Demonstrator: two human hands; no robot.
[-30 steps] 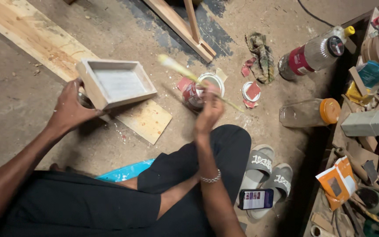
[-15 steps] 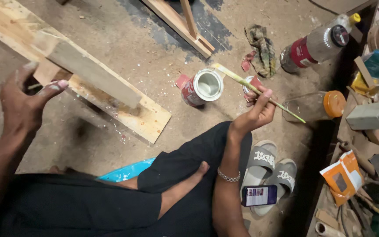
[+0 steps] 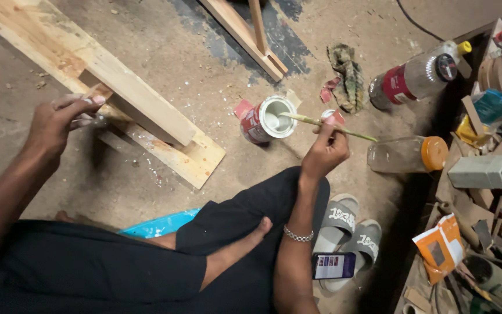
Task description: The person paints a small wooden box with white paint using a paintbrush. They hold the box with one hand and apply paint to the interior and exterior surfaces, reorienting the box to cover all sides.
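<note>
My left hand (image 3: 59, 122) grips the near end of a shallow wooden box (image 3: 137, 104), turned so its pale side faces up, held above a wooden plank (image 3: 187, 157) on the floor. My right hand (image 3: 325, 152) holds a thin paintbrush (image 3: 329, 124) whose tip reaches into an open red tin of white paint (image 3: 265, 119) standing on the floor. I sit cross-legged in dark clothes, a bracelet on my right wrist.
A long plank lies at top left and a wooden frame (image 3: 251, 35) at the top. Nearby are a rag (image 3: 347, 75), a tin lid (image 3: 327, 115), two plastic bottles (image 3: 416, 75) (image 3: 405, 154), sandals with a phone (image 3: 333, 266), and cluttered tools at right.
The box was turned from open side up to its side and swung left. My right hand moved the brush away to the right, then brought its tip back into the paint tin.
</note>
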